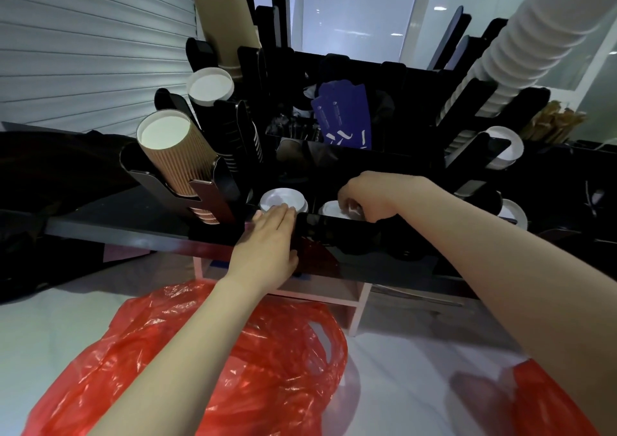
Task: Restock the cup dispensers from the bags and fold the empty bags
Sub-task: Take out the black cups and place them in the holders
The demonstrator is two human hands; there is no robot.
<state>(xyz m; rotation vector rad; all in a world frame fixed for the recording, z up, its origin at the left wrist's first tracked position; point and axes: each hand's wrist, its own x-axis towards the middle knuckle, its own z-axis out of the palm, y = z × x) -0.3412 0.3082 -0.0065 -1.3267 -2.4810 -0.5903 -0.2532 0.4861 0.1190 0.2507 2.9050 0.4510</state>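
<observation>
The left hand (267, 242) is reaching forward over the front wall of the black dispenser rack (367, 235), its fingers (280, 213) lying straight and together, their tips touching the rim of the left lid stack (278, 198), a pile of white lids sitting in a front slot. The right hand (370, 195) is hanging over the neighbouring slot with its fingers (349, 201) curled downward, gripping the top of the right lid stack (329, 208), where something pale and glossy is showing under the fingertips. The rack is standing toward the far edge of the white worktop (400, 369). Along its left side a ribbed brown cup stack (170, 158), a black striped cup stack (213, 101) and a tall beige cup stack (222, 24) are leaning outward; a long white cup stack (514, 44) is rising at the right. Blue sleeves (344, 115) are standing in the middle compartment. A crumpled red bag (267, 369) is lying at the worktop's near edge under the left forearm, and a second red bag (551, 399) is lying at the near right corner.
</observation>
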